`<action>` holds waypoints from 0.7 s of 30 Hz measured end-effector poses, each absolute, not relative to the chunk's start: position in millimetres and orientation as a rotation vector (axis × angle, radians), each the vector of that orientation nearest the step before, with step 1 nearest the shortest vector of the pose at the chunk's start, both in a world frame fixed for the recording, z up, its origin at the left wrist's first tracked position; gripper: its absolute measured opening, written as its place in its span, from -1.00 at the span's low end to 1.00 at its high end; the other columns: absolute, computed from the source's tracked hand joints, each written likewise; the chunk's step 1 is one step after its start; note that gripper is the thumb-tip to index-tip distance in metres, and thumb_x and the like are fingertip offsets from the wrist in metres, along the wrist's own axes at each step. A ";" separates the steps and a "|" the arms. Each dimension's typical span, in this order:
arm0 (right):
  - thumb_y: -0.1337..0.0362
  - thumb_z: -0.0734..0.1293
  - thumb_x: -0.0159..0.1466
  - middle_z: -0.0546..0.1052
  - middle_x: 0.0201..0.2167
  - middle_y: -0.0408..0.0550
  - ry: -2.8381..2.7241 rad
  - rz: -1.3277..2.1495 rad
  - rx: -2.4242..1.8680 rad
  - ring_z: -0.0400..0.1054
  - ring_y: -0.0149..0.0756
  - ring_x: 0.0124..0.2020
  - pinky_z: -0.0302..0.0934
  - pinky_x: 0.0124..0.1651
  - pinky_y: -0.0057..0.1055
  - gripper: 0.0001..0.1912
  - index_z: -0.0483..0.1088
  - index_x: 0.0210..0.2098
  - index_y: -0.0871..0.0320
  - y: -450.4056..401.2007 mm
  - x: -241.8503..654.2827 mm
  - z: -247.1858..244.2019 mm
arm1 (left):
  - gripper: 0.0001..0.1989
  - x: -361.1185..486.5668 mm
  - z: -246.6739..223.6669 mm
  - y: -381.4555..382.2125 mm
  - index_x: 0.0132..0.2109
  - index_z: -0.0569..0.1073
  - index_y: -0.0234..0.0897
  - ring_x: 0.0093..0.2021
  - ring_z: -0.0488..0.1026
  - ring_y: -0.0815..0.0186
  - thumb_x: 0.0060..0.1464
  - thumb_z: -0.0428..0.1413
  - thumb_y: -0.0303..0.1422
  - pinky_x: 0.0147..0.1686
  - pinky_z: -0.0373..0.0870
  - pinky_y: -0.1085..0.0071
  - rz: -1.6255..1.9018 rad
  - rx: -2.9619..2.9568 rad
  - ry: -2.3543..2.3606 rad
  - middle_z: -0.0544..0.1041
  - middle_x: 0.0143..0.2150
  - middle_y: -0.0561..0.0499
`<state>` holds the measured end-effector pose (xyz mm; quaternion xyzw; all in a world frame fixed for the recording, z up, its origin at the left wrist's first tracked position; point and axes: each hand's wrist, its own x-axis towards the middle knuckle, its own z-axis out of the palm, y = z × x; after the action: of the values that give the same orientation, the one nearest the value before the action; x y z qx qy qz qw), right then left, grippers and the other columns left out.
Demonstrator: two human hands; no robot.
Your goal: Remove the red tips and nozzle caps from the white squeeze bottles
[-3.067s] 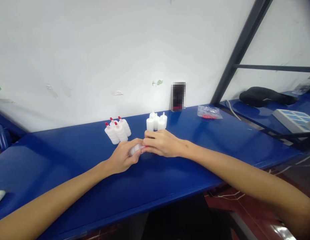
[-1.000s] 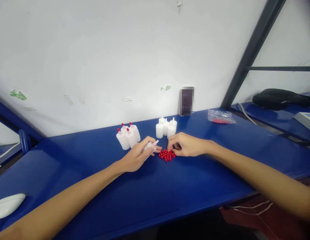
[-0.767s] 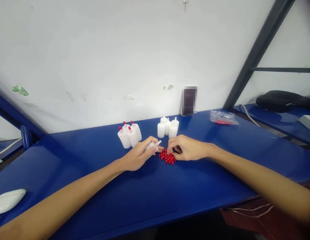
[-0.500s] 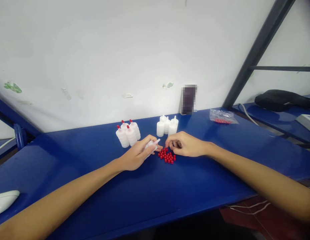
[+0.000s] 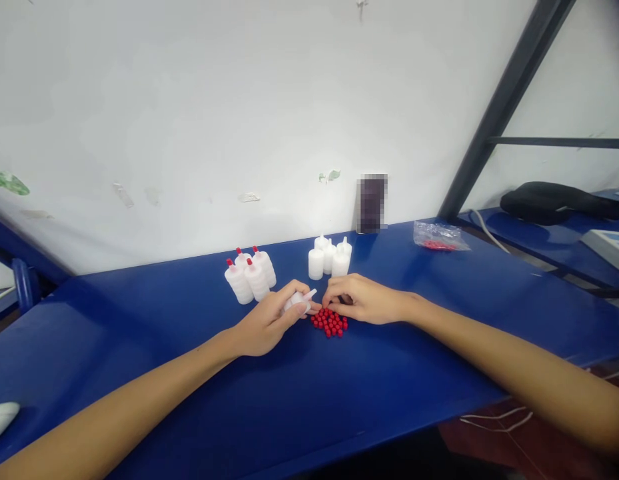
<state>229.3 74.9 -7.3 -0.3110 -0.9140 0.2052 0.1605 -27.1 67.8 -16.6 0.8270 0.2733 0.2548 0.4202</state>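
Note:
My left hand (image 5: 269,320) holds a white bottle (image 5: 298,301) tilted, its bare nozzle pointing up and to the right. Just right of it, my right hand (image 5: 364,299) has its fingertips pinched at the back edge of a pile of small red caps (image 5: 330,323); whether a cap is between them is too small to tell. Several white bottles with red tips (image 5: 253,277) stand behind my left hand. Behind my right hand is a group of white bottles with uncapped nozzles (image 5: 316,264).
On the blue table (image 5: 269,413), a clear bag with red pieces (image 5: 440,237) lies at the back right. A blurred dark phone-like object (image 5: 372,203) leans on the wall. A white object (image 5: 2,420) is at the left edge, a dark post (image 5: 489,127) at the right.
My right hand's fingertips have come down to the red caps, closer together than before. My left hand still holds the bottle. The whole view has shifted slightly.

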 end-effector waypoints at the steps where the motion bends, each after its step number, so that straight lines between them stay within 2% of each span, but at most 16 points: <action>1: 0.40 0.29 0.32 0.50 -0.29 -0.08 -2.616 0.600 -0.881 0.35 -0.40 -0.35 0.20 -0.24 -0.43 -0.84 0.51 -0.18 0.18 74.2 229.7 -6.7 | -0.63 -27.4 -16.8 67.2 0.05 0.30 -0.27 -0.28 0.50 0.27 0.38 -0.09 -0.06 -0.17 0.45 0.32 0.632 2.080 0.684 0.55 -0.31 -0.02; 4: 0.36 0.31 0.33 0.51 -0.30 -0.08 -2.621 0.653 -0.862 0.35 -0.40 -0.35 0.20 -0.25 -0.44 -0.85 0.52 -0.16 0.17 72.9 230.7 -4.0 | -0.61 -28.1 -16.7 64.9 0.06 0.30 -0.29 -0.35 0.47 0.29 0.38 -0.10 -0.06 -0.23 0.43 0.35 0.613 2.100 0.675 0.51 -0.39 0.03; 8: 0.33 0.33 0.32 0.49 -0.33 -0.09 -2.615 0.726 -0.841 0.32 -0.42 -0.39 0.19 -0.30 -0.47 -0.85 0.55 -0.19 0.16 72.4 231.5 -1.1 | -0.62 -27.9 -16.2 61.6 0.05 0.31 -0.28 -0.30 0.49 0.25 0.37 -0.08 -0.06 -0.21 0.43 0.33 0.605 2.102 0.660 0.53 -0.38 0.01; 12: 0.36 0.29 0.31 0.47 -0.44 -0.15 -2.488 0.804 -0.874 0.28 -0.45 -0.49 0.16 -0.39 -0.49 -0.84 0.52 -0.21 0.19 72.7 231.4 -4.4 | -0.65 -25.9 -17.5 60.6 0.03 0.32 -0.27 -0.19 0.53 0.21 0.37 -0.07 -0.07 -0.13 0.45 0.29 0.664 2.023 0.635 0.58 -0.22 -0.09; 15: 0.26 0.23 0.38 0.43 -0.51 -0.17 -2.322 0.753 -0.931 0.24 -0.44 -0.51 0.12 -0.41 -0.48 -0.79 0.48 -0.25 0.20 71.1 229.2 -7.1 | -0.66 -24.2 -18.7 61.5 0.02 0.33 -0.25 -0.10 0.53 0.19 0.37 -0.06 -0.08 -0.08 0.44 0.28 0.756 1.962 0.653 0.58 -0.09 -0.14; 17: 0.17 0.19 0.43 0.40 -0.51 -0.19 -2.243 0.666 -0.932 0.20 -0.44 -0.51 0.09 -0.40 -0.47 -0.72 0.45 -0.24 0.19 68.1 225.9 -6.0 | -0.66 -23.8 -19.5 62.3 0.03 0.33 -0.25 -0.14 0.52 0.21 0.37 -0.06 -0.08 -0.13 0.44 0.30 0.779 1.977 0.679 0.58 -0.09 -0.13; 21: 0.06 0.20 0.44 0.33 -0.55 -0.25 -2.184 0.605 -0.911 0.17 -0.46 -0.54 0.05 -0.43 -0.49 -0.69 0.40 -0.13 0.16 58.2 216.0 0.9 | -0.70 -24.6 -20.6 62.7 0.01 0.32 -0.26 -0.40 0.38 0.37 0.36 -0.03 -0.11 -0.36 0.33 0.43 0.745 2.117 0.695 0.54 -0.24 -0.01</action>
<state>216.0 58.2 0.9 -0.3506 -0.8401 0.2326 0.3424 -24.6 62.7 -20.6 0.8312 0.2729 0.2924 0.3860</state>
